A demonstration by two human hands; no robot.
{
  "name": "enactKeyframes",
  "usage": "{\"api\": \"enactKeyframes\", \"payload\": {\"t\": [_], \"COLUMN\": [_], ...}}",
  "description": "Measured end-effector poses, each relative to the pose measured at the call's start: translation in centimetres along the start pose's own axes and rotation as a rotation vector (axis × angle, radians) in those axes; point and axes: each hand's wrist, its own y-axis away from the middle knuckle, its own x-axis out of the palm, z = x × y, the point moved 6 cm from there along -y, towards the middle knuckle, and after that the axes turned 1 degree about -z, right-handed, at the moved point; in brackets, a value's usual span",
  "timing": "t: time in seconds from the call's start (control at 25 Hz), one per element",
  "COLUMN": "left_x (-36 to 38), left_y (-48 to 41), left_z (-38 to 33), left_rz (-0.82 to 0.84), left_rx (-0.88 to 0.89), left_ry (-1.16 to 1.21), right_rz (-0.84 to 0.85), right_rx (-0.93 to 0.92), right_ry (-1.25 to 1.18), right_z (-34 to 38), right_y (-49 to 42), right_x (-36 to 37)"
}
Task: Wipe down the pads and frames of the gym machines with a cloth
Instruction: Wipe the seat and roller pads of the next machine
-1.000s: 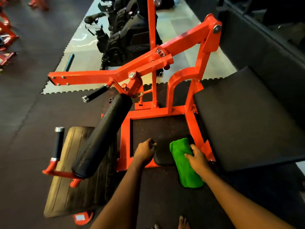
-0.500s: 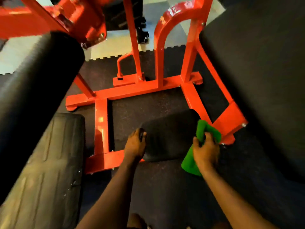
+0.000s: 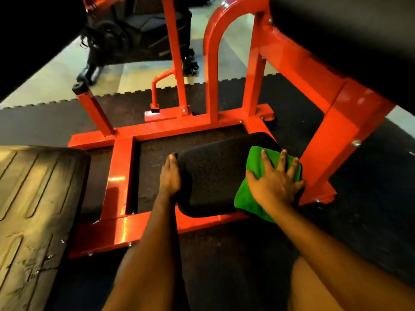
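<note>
Foot plate [image 3: 33, 198]: was seen at the far left, just beside the frame and touched by neither hand.
Frame [image 3: 120, 176]: orange base rails were laid around the pad on all sides.
Left hand [image 3: 170, 176]: was set against the pad's left edge, with fingers nearly straight and pointing away. Nothing was clasped, and the pose was judged a brace.
Pad [image 3: 213, 176]: a small black pad was flanked by both hands. Its long axis was judged to run across from hand to hand, and its bare surface lay leftward of the cloth.
Cloth [image 3: 256, 157]: the green cloth was draped over the pad's right end and pinned under the right hand.
Right hand [image 3: 276, 182]: was pressed palm down on the cloth, with fingers spread and straight rather than clenched. A leftward stroke along the pad was judged to be called for next.
</note>
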Motion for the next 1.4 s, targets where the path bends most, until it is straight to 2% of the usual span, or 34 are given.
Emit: {"api": "enactKeyframes", "payload": {"t": [0.08, 0.16, 0.24, 0.36, 0.76, 1.4], "left_x": [0.2, 0.6, 0.8, 0.6, 0.3, 0.2], "left_y": [0.0, 0.3, 1.2, 2.0, 3.2, 2.9], "left_z": [0.3, 0.5, 0.5, 0.5, -0.8, -0.4], "left_rz": [-0.015, 0.002, 0.006, -0.048, -0.130, -0.168], "left_rx": [0.016, -0.063, -0.157, -0.196, -0.139, -0.109], "left_ry": [-0.001, 0.009, -0.030, -0.007, -0.041, -0.035], "right_rz": [-0.059, -0.084, -0.063, -0.022, -0.088, -0.073], "right_rx": [-0.002, 0.027, 0.068, 0.102, 0.111, 0.076], "right_ry": [-0.034, -0.056, -0.064, -0.066, -0.027, -0.082], "right_z": [0.0, -0.4, -1.2, -1.2, -0.7, -2.2], "right_y": [0.4, 0.8, 0.9, -0.3, -0.9, -1.0], "right_x": [0.1, -0.1, -0.2, 0.0, 0.0, 0.2]}}
